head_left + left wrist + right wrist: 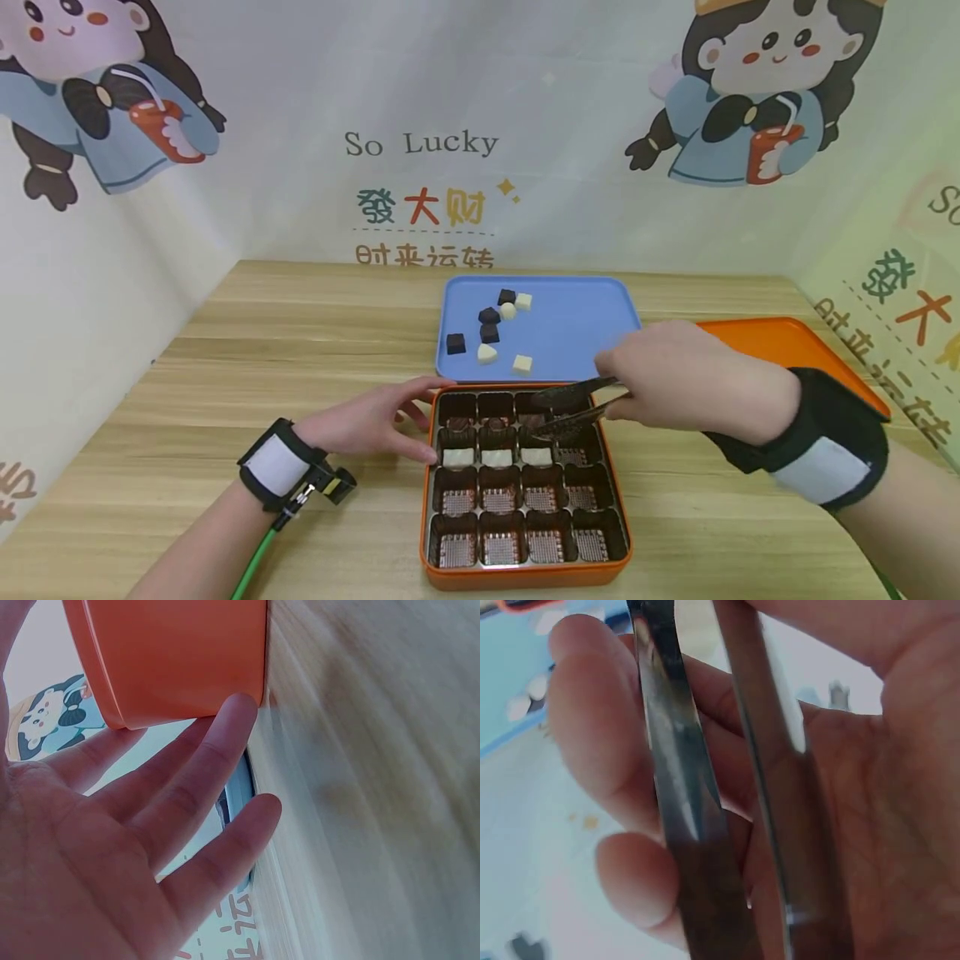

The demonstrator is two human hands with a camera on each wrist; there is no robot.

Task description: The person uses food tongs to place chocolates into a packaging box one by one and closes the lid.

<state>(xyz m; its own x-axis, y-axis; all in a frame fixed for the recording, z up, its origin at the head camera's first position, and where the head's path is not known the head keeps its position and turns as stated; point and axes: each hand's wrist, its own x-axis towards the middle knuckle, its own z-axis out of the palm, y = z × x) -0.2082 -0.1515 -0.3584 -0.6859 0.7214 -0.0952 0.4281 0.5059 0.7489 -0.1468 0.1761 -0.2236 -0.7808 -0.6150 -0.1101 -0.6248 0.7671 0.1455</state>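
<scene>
My right hand (660, 379) holds metal tongs (686, 772), their two arms apart, with the tips low over the back right compartments of an orange box (525, 578). Close by the tips, a dark chocolate (532, 421) sits in the back row; two more dark ones stand left of it. White chocolates (497, 457) fill three compartments of the second row. My left hand (375, 421) is at the box's left side, thumb near its middle and index finger at the back corner. In the left wrist view its fingers (195, 776) stretch out along the orange wall.
Behind the box lies a blue tray (577, 321) with several loose dark and white chocolates (487, 353). An orange tray (787, 342) is at the back right, partly behind my right hand. A printed curtain (555, 208) hangs around the wooden table (300, 325).
</scene>
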